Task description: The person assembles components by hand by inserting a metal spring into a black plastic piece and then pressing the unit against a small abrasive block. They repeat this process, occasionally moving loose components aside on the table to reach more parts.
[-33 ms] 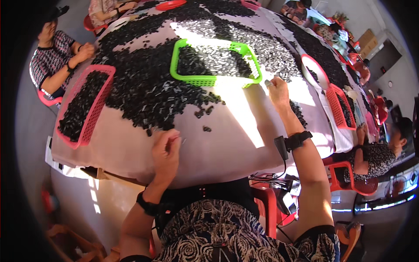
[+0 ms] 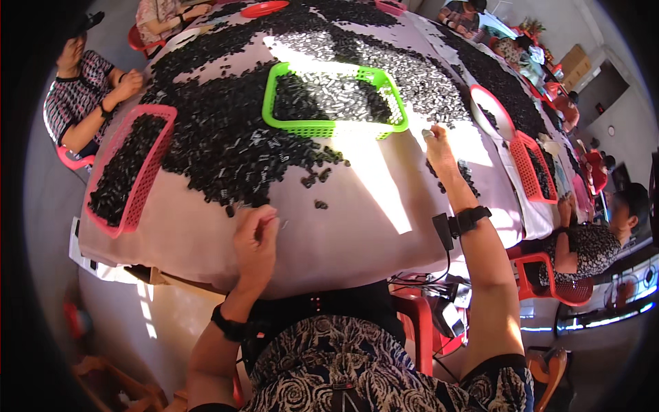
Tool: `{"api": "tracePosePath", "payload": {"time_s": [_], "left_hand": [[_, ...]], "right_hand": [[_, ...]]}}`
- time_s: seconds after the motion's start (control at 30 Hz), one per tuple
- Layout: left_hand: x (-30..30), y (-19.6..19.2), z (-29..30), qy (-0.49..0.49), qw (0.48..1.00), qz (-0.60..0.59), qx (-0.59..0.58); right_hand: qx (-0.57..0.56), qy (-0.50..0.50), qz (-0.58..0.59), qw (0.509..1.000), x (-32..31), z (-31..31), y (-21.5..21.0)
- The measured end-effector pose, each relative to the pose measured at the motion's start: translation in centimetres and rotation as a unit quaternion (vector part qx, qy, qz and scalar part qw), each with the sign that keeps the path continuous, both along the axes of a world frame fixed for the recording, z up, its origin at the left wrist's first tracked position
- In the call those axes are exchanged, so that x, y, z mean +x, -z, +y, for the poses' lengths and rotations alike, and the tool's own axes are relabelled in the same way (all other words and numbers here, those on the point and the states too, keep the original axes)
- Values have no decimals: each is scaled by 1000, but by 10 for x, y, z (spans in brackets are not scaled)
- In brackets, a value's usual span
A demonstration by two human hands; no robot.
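My left hand [image 2: 255, 237] is curled, thumb and fingers together, at the near edge of a heap of small black cylindrical pieces [image 2: 226, 147]. Whatever it may hold is hidden, though a thin pale sliver [image 2: 285, 224] shows beside the fingertips. Off the near right corner of a bright green basket [image 2: 309, 128], my right hand [image 2: 443, 152] pinches a small greyish piece [image 2: 429, 134]. The basket holds many of the same black pieces. One loose clump [image 2: 320, 204] lies on the pinkish cloth [image 2: 336, 240] between my hands.
A pink basket [image 2: 141, 185] of black pieces stands at the left, beside a seated person [image 2: 82, 99]. On the right are a pink-rimmed bowl [image 2: 504, 117] and a red basket [image 2: 532, 168]. Another person [image 2: 583, 250] sits on a red chair [image 2: 570, 292]. Sunlight crosses the table.
The view has shifted slightly, so the table and baskets sit a little further left. My right hand is slightly lower in the picture; both hands stay closed.
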State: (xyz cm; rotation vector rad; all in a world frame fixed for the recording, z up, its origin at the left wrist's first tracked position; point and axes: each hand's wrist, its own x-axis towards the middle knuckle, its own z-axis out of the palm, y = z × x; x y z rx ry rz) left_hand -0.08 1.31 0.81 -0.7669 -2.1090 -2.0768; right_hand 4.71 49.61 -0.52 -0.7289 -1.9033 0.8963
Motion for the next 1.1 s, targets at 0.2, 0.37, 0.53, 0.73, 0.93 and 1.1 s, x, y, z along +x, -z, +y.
{"api": "tracePosePath", "payload": {"time_s": [0.2, 0.37, 0.53, 0.73, 0.93, 1.1], "left_hand": [[-7, 6, -20, -32, 998, -36, -36], [-6, 2, -20, -16, 997, -31, -67], [-5, 1, -22, -22, 996, -52, -63], [-5, -4, -15, -24, 994, -48, -94], [-8, -6, -10, -14, 997, -33, -69], [-8, -5, -19, -9, 997, -38, -71]], "right_hand": [[139, 97, -221, 960, 54, 43, -34], [147, 105, -235, 955, 78, 86, -44], [141, 86, -253, 953, 40, 98, -38], [109, 22, -289, 951, -5, 121, -49], [364, -6, -285, 887, 27, 152, 4], [188, -53, -271, 942, 22, 176, 19]]}}
